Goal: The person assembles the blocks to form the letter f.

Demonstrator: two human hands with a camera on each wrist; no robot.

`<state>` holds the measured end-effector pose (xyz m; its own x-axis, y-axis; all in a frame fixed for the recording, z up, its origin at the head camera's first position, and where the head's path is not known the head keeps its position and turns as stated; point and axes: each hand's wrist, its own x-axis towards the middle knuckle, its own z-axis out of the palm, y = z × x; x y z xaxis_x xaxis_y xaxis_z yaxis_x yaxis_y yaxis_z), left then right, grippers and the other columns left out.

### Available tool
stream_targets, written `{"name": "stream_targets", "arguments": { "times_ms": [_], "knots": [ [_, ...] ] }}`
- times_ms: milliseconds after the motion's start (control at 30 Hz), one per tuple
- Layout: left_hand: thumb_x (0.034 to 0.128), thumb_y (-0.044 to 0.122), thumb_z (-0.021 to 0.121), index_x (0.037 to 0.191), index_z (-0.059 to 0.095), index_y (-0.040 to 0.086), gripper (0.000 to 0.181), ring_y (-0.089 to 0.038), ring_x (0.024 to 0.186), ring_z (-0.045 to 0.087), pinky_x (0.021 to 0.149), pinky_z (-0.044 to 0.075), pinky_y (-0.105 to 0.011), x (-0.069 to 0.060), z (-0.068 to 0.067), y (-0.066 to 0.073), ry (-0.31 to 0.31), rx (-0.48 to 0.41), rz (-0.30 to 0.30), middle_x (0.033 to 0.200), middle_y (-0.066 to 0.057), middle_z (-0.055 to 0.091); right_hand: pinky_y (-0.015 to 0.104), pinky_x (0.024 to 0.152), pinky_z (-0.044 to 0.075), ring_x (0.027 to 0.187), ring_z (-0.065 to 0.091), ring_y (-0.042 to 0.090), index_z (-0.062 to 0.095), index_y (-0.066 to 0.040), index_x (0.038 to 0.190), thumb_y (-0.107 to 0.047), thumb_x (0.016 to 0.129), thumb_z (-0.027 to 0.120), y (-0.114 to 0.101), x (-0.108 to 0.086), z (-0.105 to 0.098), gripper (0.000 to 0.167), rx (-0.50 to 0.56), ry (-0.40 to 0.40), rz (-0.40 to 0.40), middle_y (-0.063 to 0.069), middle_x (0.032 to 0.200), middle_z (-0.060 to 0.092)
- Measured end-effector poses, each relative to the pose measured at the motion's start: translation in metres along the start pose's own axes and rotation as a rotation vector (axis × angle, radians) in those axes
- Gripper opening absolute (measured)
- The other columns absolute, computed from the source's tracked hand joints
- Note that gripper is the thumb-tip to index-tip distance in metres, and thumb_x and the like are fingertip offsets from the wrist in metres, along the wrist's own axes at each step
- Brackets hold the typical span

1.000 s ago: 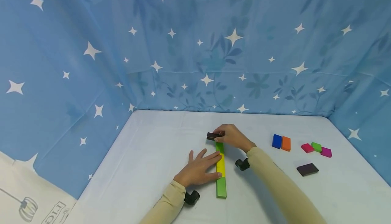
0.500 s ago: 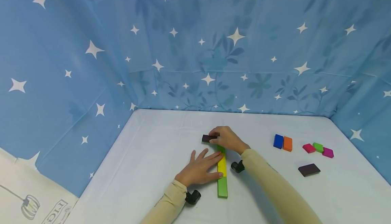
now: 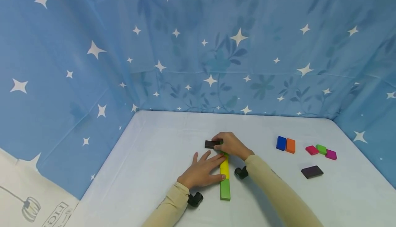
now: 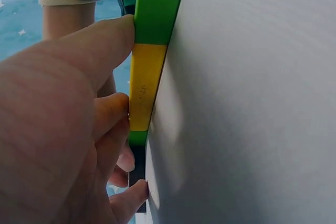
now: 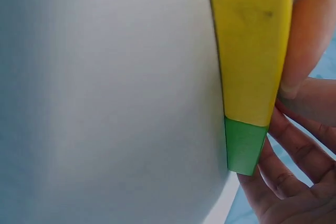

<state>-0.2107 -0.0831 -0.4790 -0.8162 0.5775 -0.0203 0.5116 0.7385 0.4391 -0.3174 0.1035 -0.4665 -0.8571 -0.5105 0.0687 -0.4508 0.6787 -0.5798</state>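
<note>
Green and yellow blocks form a straight row in the middle of the table, with the yellow block (image 3: pixel 224 168) between a near green block (image 3: pixel 225 190) and a far green block (image 4: pixel 137 138). My left hand (image 3: pixel 199 173) lies to the row's left, fingers extended, its thumb and fingertips touching the side. At the far end my right hand (image 3: pixel 232 145) pinches a black block (image 3: pixel 209 144) between thumb and fingers. This block lies crosswise and sticks out to the left. The right hand covers its right end and much of the far green block.
To the right lie a blue block (image 3: pixel 281 143) and an orange block (image 3: pixel 290 146) side by side. Past them are small pink (image 3: pixel 311 150), green (image 3: pixel 321 149) and magenta (image 3: pixel 331 154) blocks. Another black block (image 3: pixel 312 172) is nearer. A blue star-patterned curtain (image 3: pixel 198 48) borders the table.
My right hand has brought the black block a little left and closer to me, against the row's far end. The left hand has stayed in place.
</note>
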Motion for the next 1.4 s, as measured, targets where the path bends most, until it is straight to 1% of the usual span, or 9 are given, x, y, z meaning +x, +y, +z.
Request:
{"name": "stream_targets", "arguments": {
  "times_ms": [133, 267, 433, 600, 800, 1133, 1233, 1333, 1400],
  "knots": [
    [0.1076, 0.057, 0.057, 0.167, 0.042, 0.027, 0.069, -0.036, 0.16, 0.025, 0.122, 0.013, -0.075, 0.0, 0.001, 0.0, -0.003, -0.003, 0.001, 0.172, 0.012, 0.033, 0.052, 0.105, 0.054, 0.103, 0.066, 0.026, 0.079, -0.003, 0.122, -0.007, 0.096, 0.081, 0.001, -0.004, 0.0, 0.026, 0.012, -0.006, 0.02, 0.009, 0.118, 0.076],
    [0.1075, 0.057, 0.057, 0.167, 0.042, 0.026, 0.069, -0.037, 0.16, 0.025, 0.122, 0.013, -0.076, 0.0, 0.002, 0.0, 0.001, -0.006, 0.005, 0.172, 0.012, 0.033, 0.051, 0.105, 0.055, 0.104, 0.067, 0.026, 0.079, -0.003, 0.121, -0.006, 0.096, 0.08, 0.002, -0.007, -0.003, 0.025, 0.012, 0.003, 0.01, 0.008, 0.116, 0.076],
    [0.1069, 0.057, 0.058, 0.167, 0.043, 0.025, 0.07, -0.037, 0.16, 0.025, 0.122, 0.012, -0.076, 0.001, 0.0, 0.0, 0.004, -0.008, 0.006, 0.172, 0.01, 0.033, 0.05, 0.102, 0.057, 0.105, 0.069, 0.025, 0.079, -0.002, 0.12, -0.008, 0.098, 0.078, 0.008, -0.014, -0.012, 0.023, 0.019, 0.036, -0.009, 0.008, 0.116, 0.076],
    [0.1067, 0.056, 0.059, 0.167, 0.042, 0.024, 0.071, -0.037, 0.16, 0.024, 0.122, 0.011, -0.076, 0.002, 0.001, -0.001, -0.002, -0.015, 0.005, 0.172, 0.008, 0.035, 0.052, 0.1, 0.057, 0.109, 0.069, 0.028, 0.077, -0.001, 0.124, -0.01, 0.1, 0.074, 0.019, -0.027, -0.024, 0.025, 0.036, 0.054, 0.01, 0.008, 0.118, 0.076],
    [0.1063, 0.057, 0.059, 0.167, 0.042, 0.024, 0.071, -0.037, 0.16, 0.023, 0.122, 0.009, -0.076, 0.001, 0.001, -0.001, -0.008, -0.032, -0.001, 0.172, 0.008, 0.034, 0.056, 0.103, 0.055, 0.114, 0.067, 0.033, 0.076, -0.002, 0.128, -0.012, 0.102, 0.072, 0.032, -0.052, -0.041, 0.028, 0.022, 0.081, 0.056, 0.012, 0.122, 0.074],
    [0.1062, 0.056, 0.06, 0.167, 0.042, 0.023, 0.071, -0.036, 0.161, 0.022, 0.123, 0.007, -0.075, -0.001, 0.001, -0.003, -0.003, -0.055, 0.001, 0.173, 0.007, 0.034, 0.06, 0.101, 0.056, 0.115, 0.066, 0.039, 0.076, 0.0, 0.127, -0.009, 0.101, 0.074, 0.053, -0.099, -0.069, 0.028, -0.014, 0.139, 0.122, 0.016, 0.123, 0.074],
    [0.1064, 0.054, 0.06, 0.167, 0.042, 0.022, 0.071, -0.036, 0.161, 0.023, 0.123, 0.007, -0.074, -0.001, 0.002, -0.002, -0.002, -0.06, 0.012, 0.173, 0.005, 0.034, 0.061, 0.1, 0.056, 0.115, 0.067, 0.04, 0.076, 0.001, 0.126, -0.008, 0.099, 0.076, 0.061, -0.117, -0.079, 0.028, -0.025, 0.173, 0.111, 0.017, 0.123, 0.074],
    [0.1067, 0.052, 0.061, 0.166, 0.043, 0.019, 0.071, -0.034, 0.16, 0.026, 0.126, 0.012, -0.068, 0.0, 0.001, -0.001, 0.003, -0.051, 0.035, 0.172, 0.002, 0.035, 0.062, 0.099, 0.056, 0.114, 0.068, 0.041, 0.076, 0.002, 0.126, -0.007, 0.098, 0.078, 0.068, -0.136, -0.09, 0.03, -0.023, 0.208, 0.102, 0.018, 0.123, 0.074],
    [0.107, 0.049, 0.063, 0.166, 0.044, 0.015, 0.07, -0.032, 0.16, 0.027, 0.128, 0.017, -0.061, 0.0, 0.001, 0.0, 0.004, -0.059, 0.055, 0.172, -0.001, 0.036, 0.061, 0.097, 0.057, 0.115, 0.068, 0.042, 0.075, 0.003, 0.126, -0.007, 0.097, 0.079, 0.07, -0.147, -0.096, 0.031, -0.023, 0.224, 0.106, 0.019, 0.123, 0.074]
  ]
}}
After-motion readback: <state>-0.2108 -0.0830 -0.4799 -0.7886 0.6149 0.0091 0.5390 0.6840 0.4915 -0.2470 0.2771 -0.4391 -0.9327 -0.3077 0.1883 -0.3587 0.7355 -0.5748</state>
